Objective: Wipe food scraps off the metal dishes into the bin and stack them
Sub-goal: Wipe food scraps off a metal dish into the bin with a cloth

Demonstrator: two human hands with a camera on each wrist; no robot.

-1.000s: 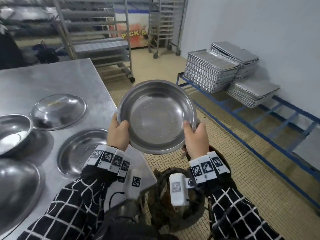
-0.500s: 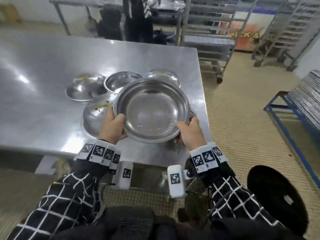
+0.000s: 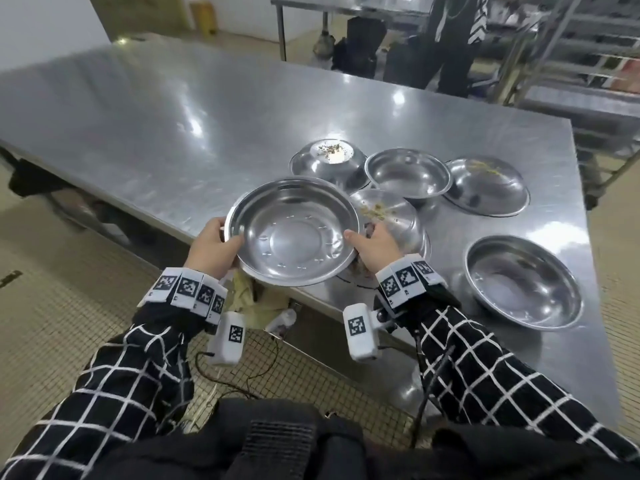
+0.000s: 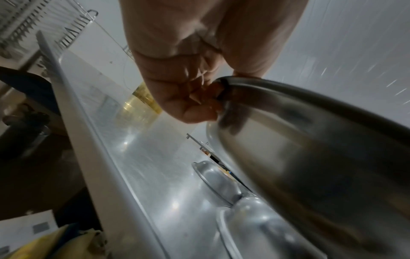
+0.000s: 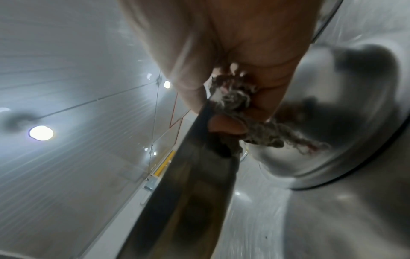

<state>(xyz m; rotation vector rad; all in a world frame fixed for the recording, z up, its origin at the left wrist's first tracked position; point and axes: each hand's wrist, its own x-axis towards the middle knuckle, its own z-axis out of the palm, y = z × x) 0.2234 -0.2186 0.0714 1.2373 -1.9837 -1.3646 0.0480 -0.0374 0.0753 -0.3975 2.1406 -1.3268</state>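
Note:
I hold a clean, round metal dish (image 3: 294,233) level over the near edge of the steel table (image 3: 145,133). My left hand (image 3: 216,247) grips its left rim (image 4: 224,85), thumb inside. My right hand (image 3: 372,245) grips the right rim together with a dirty grey rag (image 5: 235,99). Just behind the held dish lies an overturned dish (image 3: 391,216) with food scraps on it. Two more overturned dishes with scraps (image 3: 329,161) (image 3: 485,185) and an upright bowl (image 3: 408,176) stand further back. Another upright dish (image 3: 523,280) sits to the right.
A person in dark clothes (image 3: 450,39) stands beyond the table's far side. Wheeled tray racks (image 3: 571,46) fill the back right. Yellowish bags (image 3: 249,299) lie under the table edge. The bin is out of view.
I have turned left from the floor and bin to the table, carrying the dish in both hands. It now hangs lower and further left over the table's near edge.

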